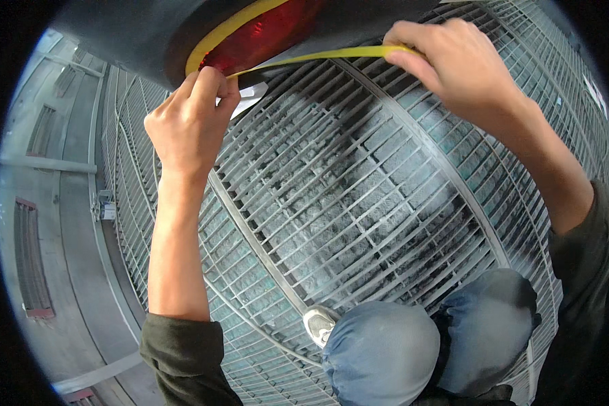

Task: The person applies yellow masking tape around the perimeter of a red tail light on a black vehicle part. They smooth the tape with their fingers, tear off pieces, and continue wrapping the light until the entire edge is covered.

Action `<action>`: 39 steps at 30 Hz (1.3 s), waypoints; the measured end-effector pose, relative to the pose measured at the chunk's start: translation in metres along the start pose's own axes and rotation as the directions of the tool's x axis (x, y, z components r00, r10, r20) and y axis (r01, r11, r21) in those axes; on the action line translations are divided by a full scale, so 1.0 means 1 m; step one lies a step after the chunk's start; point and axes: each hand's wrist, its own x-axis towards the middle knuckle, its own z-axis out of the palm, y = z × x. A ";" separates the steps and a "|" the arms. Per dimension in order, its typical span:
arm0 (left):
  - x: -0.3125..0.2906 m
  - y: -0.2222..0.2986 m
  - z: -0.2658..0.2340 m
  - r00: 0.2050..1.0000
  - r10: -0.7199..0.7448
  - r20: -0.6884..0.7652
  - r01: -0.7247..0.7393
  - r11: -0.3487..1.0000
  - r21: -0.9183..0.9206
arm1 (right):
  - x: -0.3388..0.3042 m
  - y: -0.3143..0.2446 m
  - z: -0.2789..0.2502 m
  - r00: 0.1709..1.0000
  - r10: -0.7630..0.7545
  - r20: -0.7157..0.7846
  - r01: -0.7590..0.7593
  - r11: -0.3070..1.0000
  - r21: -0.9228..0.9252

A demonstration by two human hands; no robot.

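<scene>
My hands are apart: the right hand [457,71] is pinched on the far part of the yellow tape [331,53], while the left hand [189,125] bunches its fingertips against it at the lower edge of the red lamp [260,37]; whether they pinch or press, I can't tell. The tape spans the gap between them in a gentle bow. To lay it well, I'd best keep light, even tension and press short lengths along the curve. I count one tape, one lamp, one dark panel [135,40], one floor grating [392,196], two knees [382,352], one shoe [319,325].
</scene>
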 end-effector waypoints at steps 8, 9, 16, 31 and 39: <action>0.000 0.000 0.001 1.000 0.008 0.012 -0.008 1.000 -0.004 | 0.025 -0.002 -0.002 0.975 0.199 -0.100 -0.192 0.978 0.077; 0.000 0.000 0.002 1.000 0.009 0.010 -0.009 1.000 -0.006 | 0.026 0.001 -0.001 0.975 0.171 -0.139 -0.156 0.981 0.111; 0.002 0.000 0.004 0.999 0.035 0.002 -0.035 0.999 -0.015 | 0.019 -0.013 -0.009 0.964 0.139 -0.228 -0.131 0.990 0.046; 0.031 0.041 0.005 0.995 -0.004 0.101 -0.002 0.998 0.062 | 0.027 -0.012 -0.011 0.957 0.276 -0.092 -0.274 0.961 0.038; 0.046 0.054 0.006 0.991 -0.012 0.132 0.009 1.000 0.019 | 0.025 -0.001 -0.012 0.975 0.204 -0.084 -0.196 0.976 0.094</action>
